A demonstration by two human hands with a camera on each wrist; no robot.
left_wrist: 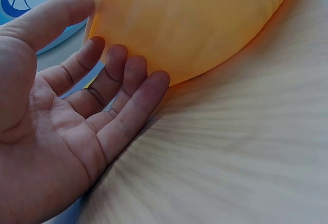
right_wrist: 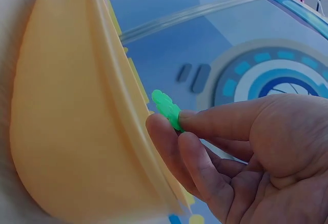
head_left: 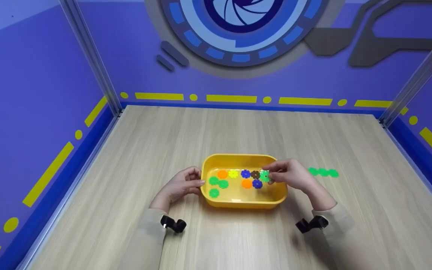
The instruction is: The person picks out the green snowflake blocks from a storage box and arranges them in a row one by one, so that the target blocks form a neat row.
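A yellow plastic basin (head_left: 246, 204) stands on the table with several flower-shaped interlocking discs inside: green, orange, yellow, blue and brown. My left hand (head_left: 181, 184) grips the basin's left end. In the left wrist view its thumb hooks over the rim and the fingertips (left_wrist: 156, 83) meet the outer wall. Over the basin's right side, my right hand (head_left: 289, 174) pinches a green flower disc (right_wrist: 166, 110) between thumb and fingers. That disc stands tilted on edge, level with the basin rim in the right wrist view.
Right of the basin, a row of green flower discs (head_left: 323, 172) lies on the wooden table (head_left: 156, 138). Purple-blue panels (head_left: 126, 67) with yellow marks wall in the back and both sides, joined by metal posts (head_left: 92, 56). Dark cameras are strapped to both wrists.
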